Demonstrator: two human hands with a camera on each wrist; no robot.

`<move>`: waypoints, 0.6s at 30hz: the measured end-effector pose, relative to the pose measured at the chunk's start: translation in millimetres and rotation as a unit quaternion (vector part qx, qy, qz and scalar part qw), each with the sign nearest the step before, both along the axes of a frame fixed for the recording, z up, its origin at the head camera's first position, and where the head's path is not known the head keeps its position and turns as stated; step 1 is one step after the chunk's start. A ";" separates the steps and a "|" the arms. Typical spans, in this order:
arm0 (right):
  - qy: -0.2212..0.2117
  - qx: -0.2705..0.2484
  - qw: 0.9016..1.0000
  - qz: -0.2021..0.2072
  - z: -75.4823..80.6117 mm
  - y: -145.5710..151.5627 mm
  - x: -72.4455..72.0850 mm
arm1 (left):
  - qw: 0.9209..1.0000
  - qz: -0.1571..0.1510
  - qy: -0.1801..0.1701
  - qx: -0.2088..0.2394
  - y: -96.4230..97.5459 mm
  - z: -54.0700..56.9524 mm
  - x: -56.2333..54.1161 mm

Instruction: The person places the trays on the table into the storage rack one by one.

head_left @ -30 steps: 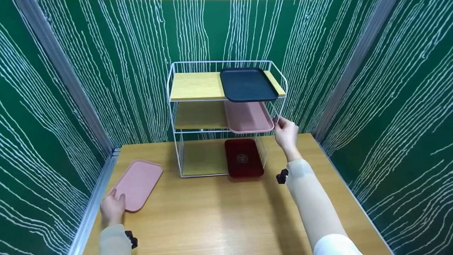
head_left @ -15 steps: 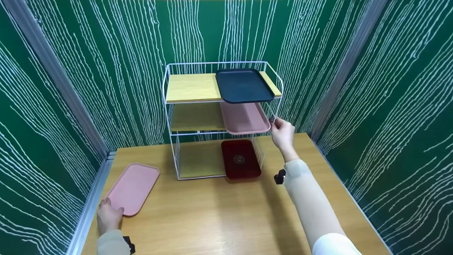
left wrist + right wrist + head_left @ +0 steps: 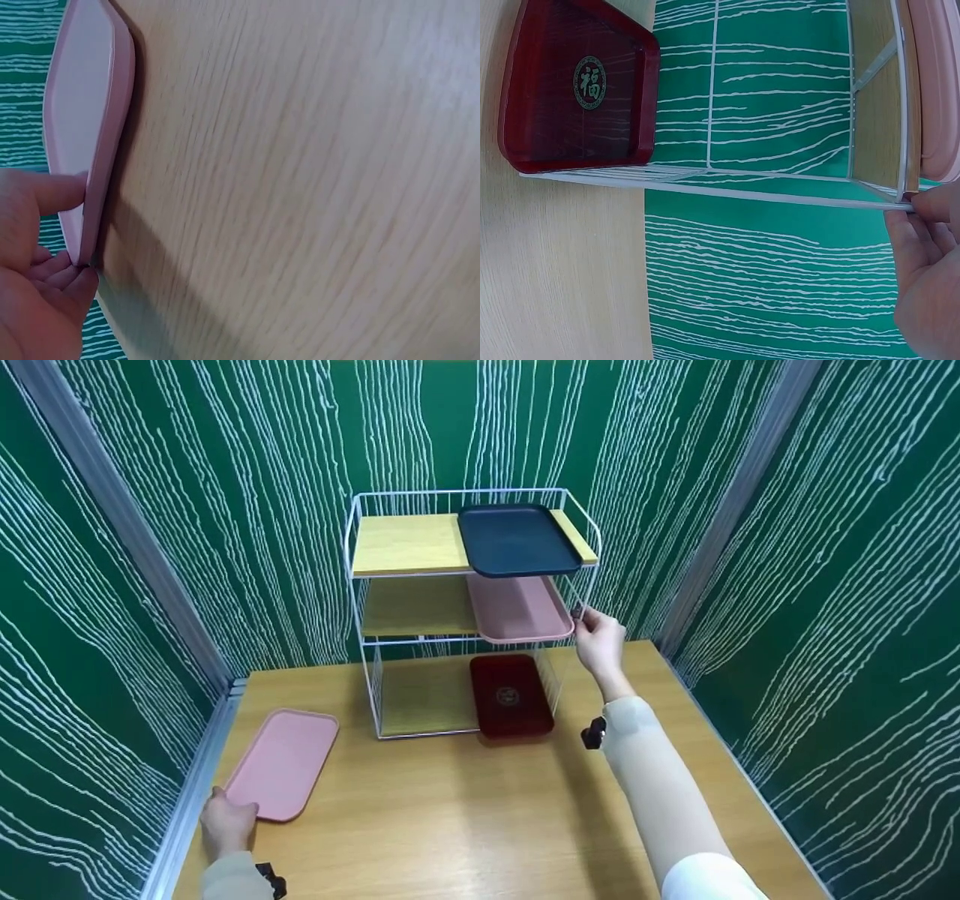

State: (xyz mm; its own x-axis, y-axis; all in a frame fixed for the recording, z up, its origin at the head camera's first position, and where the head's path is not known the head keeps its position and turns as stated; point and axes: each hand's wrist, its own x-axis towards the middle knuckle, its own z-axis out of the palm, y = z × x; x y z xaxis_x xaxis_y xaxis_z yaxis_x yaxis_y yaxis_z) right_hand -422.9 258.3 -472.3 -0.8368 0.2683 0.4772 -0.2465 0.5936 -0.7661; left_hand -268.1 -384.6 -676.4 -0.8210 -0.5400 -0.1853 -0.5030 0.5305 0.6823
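Observation:
A pink tray [image 3: 283, 765] lies on the table at the left. My left hand [image 3: 227, 823] pinches its near corner; in the left wrist view the thumb lies over the rim while the other fingers curl below the corner. Right of centre stands a three-tier wire rack [image 3: 367, 675] with wooden shelves. At the rack's right front post, level with the middle shelf, my right hand [image 3: 602, 641] grips the white wire frame. Beside those fingers, a second pink tray [image 3: 519, 611] sits on the middle shelf, its front edge jutting out.
A dark blue tray [image 3: 519, 540] rests on the top shelf's right side. On the bottom shelf, also at the right, is a dark red tray [image 3: 562, 112] with a round emblem. Green walls with white lines enclose the wooden table [image 3: 420, 817].
My left hand has drawn back to the near corner of the pink tray, and the tray has shifted slightly toward me. The right hand keeps its grip on the rack.

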 end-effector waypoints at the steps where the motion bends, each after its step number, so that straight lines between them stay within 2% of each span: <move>1: 0.000 -0.001 1.000 0.002 0.2 -0.3 -0.1 | 1.000 0.012 -0.001 0.000 0.3 0.6 1.5; 3: 0.000 0.001 1.000 0.002 0.6 -0.6 -0.3 | 0.999 0.035 -0.005 0.008 0.2 0.5 4.4; 6: -0.001 -0.001 1.000 0.004 1.4 -0.8 -0.2 | 0.998 0.062 0.008 0.014 0.8 -1.0 9.4; 9: 0.001 -0.002 1.000 0.004 1.9 -0.9 0.1 | 0.997 0.078 0.017 0.013 0.8 -1.9 12.2; 12: 0.002 0.000 1.000 0.003 1.3 -0.9 1.2 | 0.996 0.090 0.010 0.020 1.5 -1.0 13.0; 16: 0.000 0.002 1.000 0.002 1.5 -1.2 1.9 | 0.992 0.112 0.009 0.052 2.5 0.0 12.2; 18: 0.001 0.001 1.000 0.003 2.6 -1.2 2.2 | 0.988 0.127 0.025 0.079 4.6 0.3 11.4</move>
State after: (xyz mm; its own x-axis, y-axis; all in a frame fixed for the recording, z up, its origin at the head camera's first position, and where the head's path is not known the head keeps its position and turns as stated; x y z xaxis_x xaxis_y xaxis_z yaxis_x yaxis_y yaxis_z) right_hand -420.7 257.1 -469.7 -0.8377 0.2636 0.4783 -0.2503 0.5932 -0.7652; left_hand -256.7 -380.0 -676.0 -0.6726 -0.6974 -0.2476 -0.5705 0.2755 0.7737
